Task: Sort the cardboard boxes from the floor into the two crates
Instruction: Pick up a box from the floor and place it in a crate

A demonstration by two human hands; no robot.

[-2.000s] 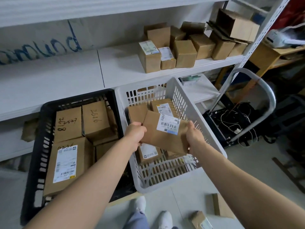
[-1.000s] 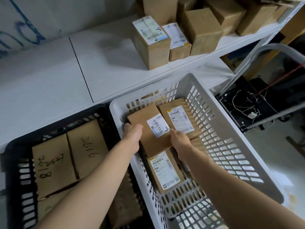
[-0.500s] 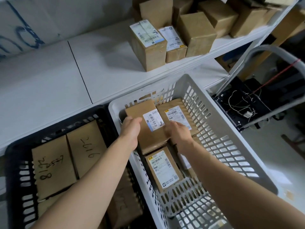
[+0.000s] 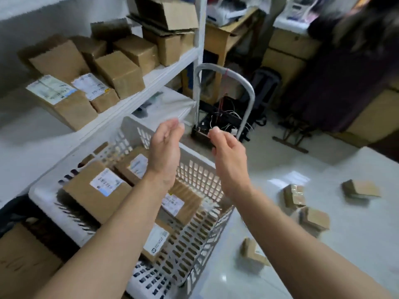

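The white crate [image 4: 194, 169] stands in the middle and holds several labelled cardboard boxes; the one just set down [image 4: 95, 190] lies at its far left. Only a corner of the black crate [image 4: 13, 212] shows at the left edge, with a brown box [image 4: 19, 266] in it. My left hand [image 4: 165, 149] and my right hand [image 4: 230, 154] hover above the white crate's far rim, both holding nothing, fingers loosely curved and apart. Several small cardboard boxes lie on the pale floor at the right: [image 4: 294, 196], [image 4: 315, 221], [image 4: 360, 188], [image 4: 252, 253].
A white shelf [image 4: 151, 80] behind the crates carries several brown boxes. A hand cart with a grey handle [image 4: 226, 72] and a tangle of wires stands beyond the white crate. A person in dark clothing [image 4: 345, 72] is at the upper right, by wooden furniture.
Both hands have let go of the labelled box, which now lies in the white crate, and have lifted clear. My view has swung right, bringing the floor boxes into sight.
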